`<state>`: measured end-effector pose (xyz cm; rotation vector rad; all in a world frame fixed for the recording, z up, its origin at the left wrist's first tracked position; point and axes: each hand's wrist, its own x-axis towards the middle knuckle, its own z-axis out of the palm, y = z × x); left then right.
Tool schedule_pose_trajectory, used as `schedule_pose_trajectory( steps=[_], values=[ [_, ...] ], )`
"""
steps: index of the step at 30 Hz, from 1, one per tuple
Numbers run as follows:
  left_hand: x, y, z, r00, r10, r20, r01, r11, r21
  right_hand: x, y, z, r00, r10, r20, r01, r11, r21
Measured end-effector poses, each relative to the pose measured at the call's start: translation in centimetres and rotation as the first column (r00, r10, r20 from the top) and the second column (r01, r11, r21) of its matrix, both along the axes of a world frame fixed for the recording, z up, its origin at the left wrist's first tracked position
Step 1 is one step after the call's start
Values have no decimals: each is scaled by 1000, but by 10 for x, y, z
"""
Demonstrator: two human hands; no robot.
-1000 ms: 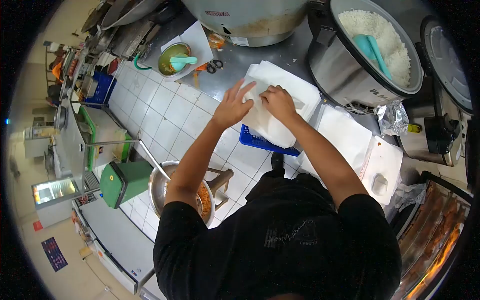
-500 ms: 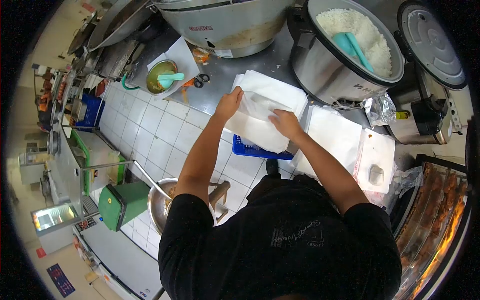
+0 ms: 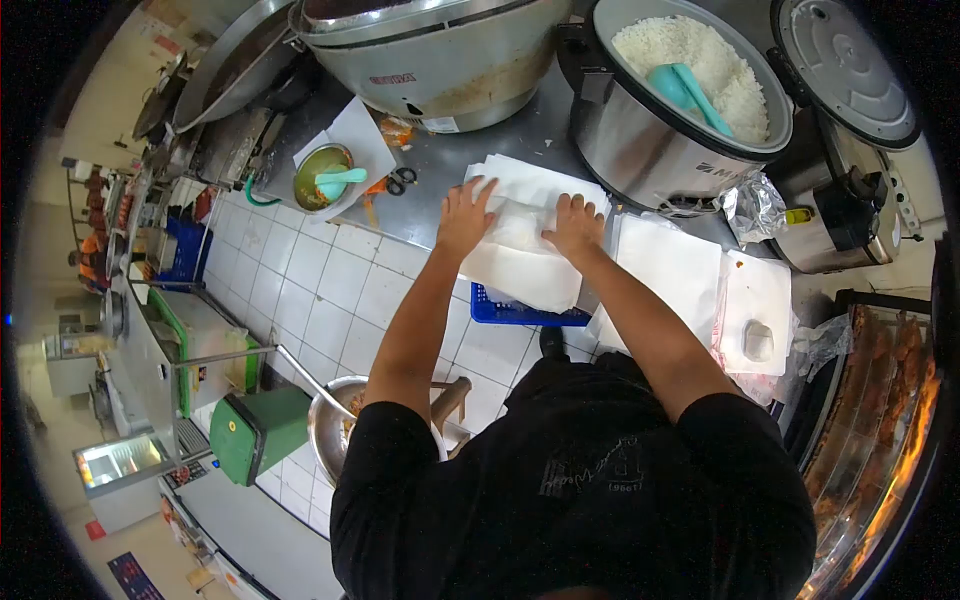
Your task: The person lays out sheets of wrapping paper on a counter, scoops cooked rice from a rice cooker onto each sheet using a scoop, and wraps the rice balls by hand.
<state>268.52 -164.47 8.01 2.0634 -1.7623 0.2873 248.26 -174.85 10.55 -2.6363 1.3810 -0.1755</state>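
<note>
Paper stack (image 3: 525,281): plain paper, matt and smooth, the edges crisp.
Top sheet (image 3: 517,229): thin, translucent, lightly creased; plastic film or waxed paper, hard to say at this size.
Counter (image 3: 436,186): bare metal, dull sheen, smeared in places.
Rice cooker (image 3: 640,152): metal wall, smooth and shiny, with a dark plastic-looking handle.
Scoop (image 3: 671,87): smooth moulded plastic.
Foil (image 3: 756,209): crumpled metal, bright and sharply wrinkled.
Crate (image 3: 520,313): plastic.
Bag (image 3: 822,345): clear plastic, crinkled and glossy.
Basin (image 3: 330,432): polished metal.
Floor (image 3: 303,258): smooth tiles, faintly glossy.
Shirt (image 3: 570,520): matt cloth, softly folded, printed on the back.
</note>
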Motion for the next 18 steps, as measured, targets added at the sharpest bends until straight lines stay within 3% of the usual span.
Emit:
schedule_pose_trajectory(
  steps=[3,5,6,9,10,13,16,18],
  values=[
    [9,-8,-3,985,-168,-36,171,975,138,6,-12,-6,973,226,-48,-227,974,-19],
    [15,-14,-8,973,-190,-134,218,946,240,17,-17,-33,986,168,4,-166,969,183],
    [16,-15,-13,969,-226,-102,241,955,176,20,-15,-37,991,134,28,-136,948,289],
    [17,-4,-19,930,-272,-248,298,952,75,10,10,-46,971,229,64,-238,951,196],
    [20,1,-18,894,-302,-330,337,940,53,1,22,-50,953,299,48,-302,952,55],
    [14,20,9,824,-430,-369,448,893,-40,-21,49,-28,930,306,204,-263,941,-212],
    [17,24,22,856,-495,-151,512,851,113,-24,26,-50,907,409,96,-367,883,-291],
    [31,13,14,893,-423,-153,450,843,294,-13,5,-52,893,450,27,-444,888,-124]
  ],
)
